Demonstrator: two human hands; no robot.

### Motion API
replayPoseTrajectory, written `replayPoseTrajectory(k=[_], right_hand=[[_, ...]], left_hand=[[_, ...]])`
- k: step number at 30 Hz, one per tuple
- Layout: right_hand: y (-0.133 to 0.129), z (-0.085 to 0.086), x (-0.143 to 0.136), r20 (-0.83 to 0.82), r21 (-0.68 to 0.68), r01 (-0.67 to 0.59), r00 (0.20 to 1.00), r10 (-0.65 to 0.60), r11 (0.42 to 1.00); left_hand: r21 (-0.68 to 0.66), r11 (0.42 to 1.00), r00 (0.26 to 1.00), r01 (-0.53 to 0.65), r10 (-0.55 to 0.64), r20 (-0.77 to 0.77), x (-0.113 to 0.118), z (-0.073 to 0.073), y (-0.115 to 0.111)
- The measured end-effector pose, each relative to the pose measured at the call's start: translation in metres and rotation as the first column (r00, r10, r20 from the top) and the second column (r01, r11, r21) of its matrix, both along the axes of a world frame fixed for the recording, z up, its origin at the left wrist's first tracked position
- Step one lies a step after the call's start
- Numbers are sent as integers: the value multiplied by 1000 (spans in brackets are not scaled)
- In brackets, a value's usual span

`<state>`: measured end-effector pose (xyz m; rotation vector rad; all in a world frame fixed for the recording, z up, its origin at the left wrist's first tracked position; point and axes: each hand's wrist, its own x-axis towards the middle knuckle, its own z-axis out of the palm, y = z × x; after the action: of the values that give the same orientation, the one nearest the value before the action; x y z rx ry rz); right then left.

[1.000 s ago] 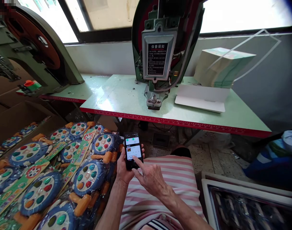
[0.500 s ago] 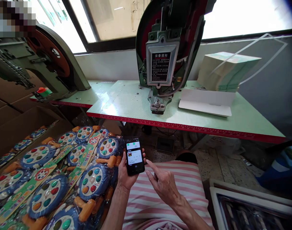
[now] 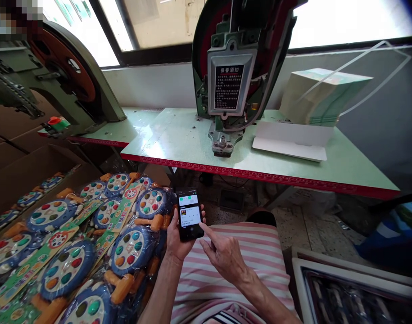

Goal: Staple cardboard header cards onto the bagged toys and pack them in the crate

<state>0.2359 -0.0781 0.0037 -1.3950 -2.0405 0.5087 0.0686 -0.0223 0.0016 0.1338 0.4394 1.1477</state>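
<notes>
A black phone (image 3: 190, 215) with a lit screen lies in my left hand (image 3: 178, 238), whose fingers wrap round its edges. My right hand (image 3: 226, 252) is beside it on the right, index finger stretched out with its tip at the phone's lower right edge. The other fingers of that hand are partly curled, and nothing shows between them. Pink and white striped cloth (image 3: 266, 256) covers the lap under both hands.
Bagged blue toys (image 3: 69, 267) with orange hammers fill a box at the left. A green-topped table (image 3: 178, 139) carries a riveting machine (image 3: 226, 90), white folded card (image 3: 292, 146) and a card stack (image 3: 323, 96). Another machine (image 3: 91, 76) stands left; an open box (image 3: 354, 274) sits lower right.
My right hand has moved left and slightly up, bringing its index fingertip to the phone's edge. The phone stays in my left hand. The view has shifted slightly.
</notes>
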Motion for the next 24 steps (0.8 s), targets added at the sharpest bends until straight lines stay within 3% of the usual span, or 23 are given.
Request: replayPoseTrajectory(k=[17, 24], right_hand=[[6, 11, -15, 189, -35, -33, 981, 39, 999], [1, 0, 12, -6, -8, 99, 995, -99, 995]], left_hand=[[12, 1000, 1000, 10, -10, -17, 5, -9, -1], [3, 1000, 1000, 1, -1, -13, -5, -5, -1]])
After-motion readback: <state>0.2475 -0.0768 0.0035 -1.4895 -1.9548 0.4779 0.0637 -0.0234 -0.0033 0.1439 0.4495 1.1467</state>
